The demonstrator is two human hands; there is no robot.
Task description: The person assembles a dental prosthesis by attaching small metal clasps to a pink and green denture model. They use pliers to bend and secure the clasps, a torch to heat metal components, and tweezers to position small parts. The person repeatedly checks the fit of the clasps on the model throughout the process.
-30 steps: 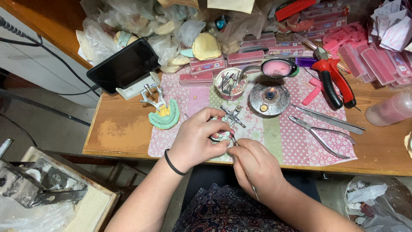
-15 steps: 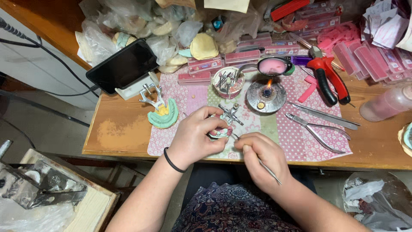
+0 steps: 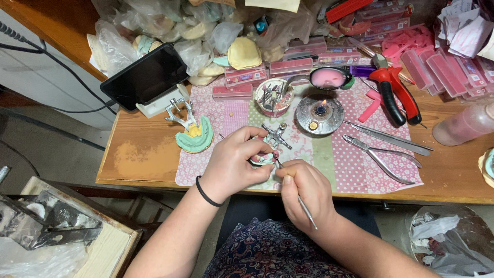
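The left hand [image 3: 231,163] is curled around a small denture model [image 3: 261,158] sitting in a metal articulator [image 3: 276,135], right at the near edge of the desk [image 3: 139,154]; pink gum and little white teeth peek out between the fingers, though most of it is hidden so I can't tell much more. The right hand [image 3: 304,189] is just beside it, pinched shut on a thin steel tool [image 3: 297,194] held like a pen, tip touching the model. Everything sits on a pink floral mat [image 3: 355,164]; behind the hands there's a round metal burner [image 3: 320,114] with a small flame, a cup of burs [image 3: 274,96], and shiny pliers [image 3: 378,157] off to the right. A green cast [image 3: 194,138], chalky and horseshoe-shaped, lies left of the hands; a black tablet [image 3: 145,77] leans behind that.
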